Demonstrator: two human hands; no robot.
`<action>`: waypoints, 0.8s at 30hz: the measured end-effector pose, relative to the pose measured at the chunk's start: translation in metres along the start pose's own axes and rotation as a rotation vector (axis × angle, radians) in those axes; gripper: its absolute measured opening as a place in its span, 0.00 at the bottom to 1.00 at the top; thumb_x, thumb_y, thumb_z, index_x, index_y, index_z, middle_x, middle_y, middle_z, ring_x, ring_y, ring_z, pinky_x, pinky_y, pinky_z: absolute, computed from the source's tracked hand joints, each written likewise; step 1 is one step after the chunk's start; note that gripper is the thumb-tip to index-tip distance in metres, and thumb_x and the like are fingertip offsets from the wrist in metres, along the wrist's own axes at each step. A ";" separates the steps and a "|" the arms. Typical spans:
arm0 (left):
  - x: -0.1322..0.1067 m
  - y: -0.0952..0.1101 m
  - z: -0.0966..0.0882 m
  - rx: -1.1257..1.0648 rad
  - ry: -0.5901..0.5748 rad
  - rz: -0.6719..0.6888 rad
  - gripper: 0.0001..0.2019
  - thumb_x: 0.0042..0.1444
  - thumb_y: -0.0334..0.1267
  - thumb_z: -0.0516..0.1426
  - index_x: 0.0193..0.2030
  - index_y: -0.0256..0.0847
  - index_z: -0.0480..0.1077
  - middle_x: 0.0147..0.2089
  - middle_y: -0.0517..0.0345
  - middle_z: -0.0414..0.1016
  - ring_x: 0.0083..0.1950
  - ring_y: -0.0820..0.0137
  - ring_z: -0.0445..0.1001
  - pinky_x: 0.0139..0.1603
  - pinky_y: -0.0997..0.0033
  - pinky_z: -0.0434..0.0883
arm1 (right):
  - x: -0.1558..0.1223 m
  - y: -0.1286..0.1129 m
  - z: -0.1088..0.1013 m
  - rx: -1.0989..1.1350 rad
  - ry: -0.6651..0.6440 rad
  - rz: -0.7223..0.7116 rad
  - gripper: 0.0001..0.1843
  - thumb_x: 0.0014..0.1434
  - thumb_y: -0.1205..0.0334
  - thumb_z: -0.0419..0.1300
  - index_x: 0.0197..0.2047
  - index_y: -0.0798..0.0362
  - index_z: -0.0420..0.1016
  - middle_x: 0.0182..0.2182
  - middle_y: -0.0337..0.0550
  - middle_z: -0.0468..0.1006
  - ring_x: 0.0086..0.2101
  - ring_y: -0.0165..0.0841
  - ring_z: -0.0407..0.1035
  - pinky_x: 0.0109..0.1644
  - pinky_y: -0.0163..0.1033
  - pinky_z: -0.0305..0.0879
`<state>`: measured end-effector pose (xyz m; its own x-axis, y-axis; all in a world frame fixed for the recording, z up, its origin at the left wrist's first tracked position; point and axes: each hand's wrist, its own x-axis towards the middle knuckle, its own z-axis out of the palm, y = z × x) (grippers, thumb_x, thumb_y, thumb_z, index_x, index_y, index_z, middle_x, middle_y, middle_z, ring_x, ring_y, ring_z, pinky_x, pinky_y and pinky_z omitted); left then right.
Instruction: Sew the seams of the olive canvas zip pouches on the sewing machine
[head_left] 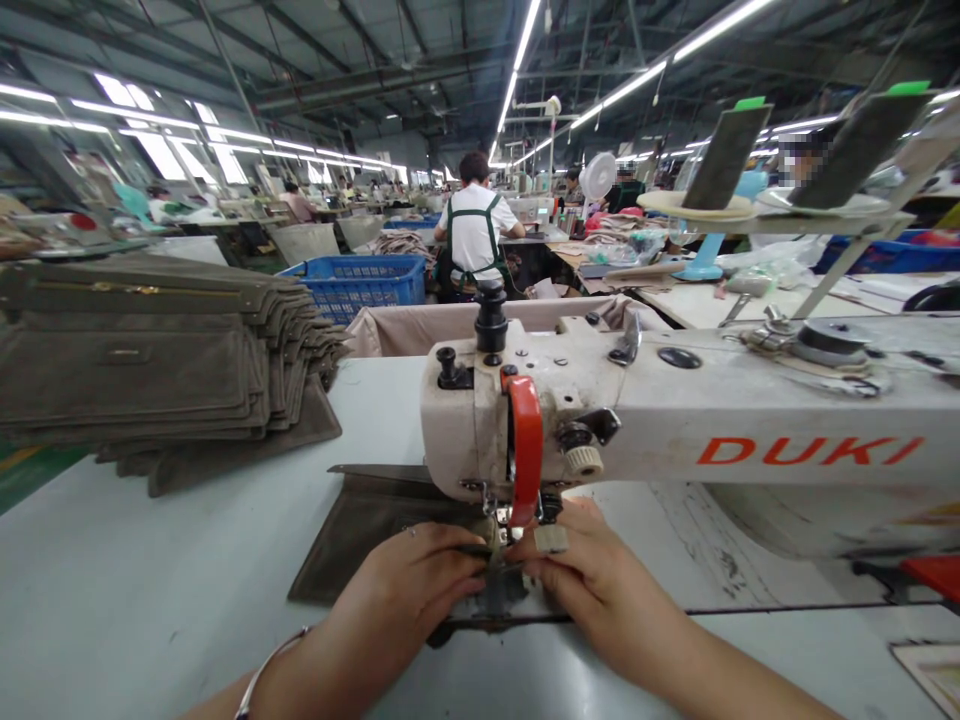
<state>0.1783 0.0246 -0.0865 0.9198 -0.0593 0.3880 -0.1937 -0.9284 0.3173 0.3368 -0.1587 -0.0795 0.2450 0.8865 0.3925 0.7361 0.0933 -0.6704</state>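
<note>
A dark olive fabric piece (360, 525) lies flat on the table, running under the head of a white sewing machine (652, 395) with a red guard (526, 450). My left hand (416, 590), with a bracelet at the wrist, pinches the edge of this piece just left of the needle area. On the right of the presser foot (504, 522), my right hand (589, 570) has its fingertips closed close to the needle. A pale band wraps one of its fingers. What those fingertips hold is too small to make out.
Stacked olive fabric pouches (150, 360) with zippers stand at the left on the pale table (180, 590). Behind are a blue crate (367, 285) and a person (474, 225) seen from the back. Thread cones (726, 155) rise at the right.
</note>
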 end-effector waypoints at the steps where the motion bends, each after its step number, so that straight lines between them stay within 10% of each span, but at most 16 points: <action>1: -0.001 -0.001 0.001 0.001 -0.016 -0.005 0.14 0.64 0.24 0.52 0.47 0.43 0.75 0.48 0.57 0.81 0.50 0.69 0.79 0.54 0.71 0.77 | 0.000 0.000 0.000 0.003 -0.002 0.011 0.12 0.67 0.70 0.54 0.45 0.45 0.76 0.39 0.38 0.76 0.44 0.35 0.68 0.50 0.46 0.58; 8: 0.001 0.005 -0.003 0.092 -0.034 0.097 0.14 0.64 0.24 0.50 0.49 0.40 0.74 0.50 0.53 0.78 0.51 0.68 0.77 0.55 0.68 0.76 | -0.002 -0.004 -0.010 -0.069 -0.050 -0.064 0.13 0.68 0.70 0.52 0.47 0.45 0.75 0.41 0.38 0.77 0.44 0.34 0.69 0.49 0.46 0.59; 15: 0.000 0.019 -0.005 0.083 0.001 0.091 0.08 0.65 0.27 0.50 0.44 0.37 0.70 0.46 0.51 0.77 0.47 0.63 0.76 0.51 0.61 0.76 | -0.038 0.007 -0.041 -0.627 0.057 0.090 0.11 0.63 0.67 0.56 0.47 0.50 0.74 0.43 0.47 0.75 0.43 0.44 0.67 0.48 0.54 0.62; 24: 0.000 0.015 0.000 0.019 -0.011 0.161 0.10 0.68 0.26 0.49 0.49 0.37 0.69 0.45 0.55 0.76 0.48 0.69 0.73 0.55 0.66 0.72 | -0.024 -0.018 0.017 -0.332 -0.123 -0.202 0.15 0.62 0.72 0.53 0.50 0.55 0.73 0.41 0.46 0.78 0.42 0.39 0.69 0.46 0.44 0.68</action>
<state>0.1753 0.0108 -0.0813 0.8812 -0.2119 0.4225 -0.3323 -0.9135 0.2349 0.3068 -0.1743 -0.0875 0.0122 0.9147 0.4038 0.9303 0.1376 -0.3400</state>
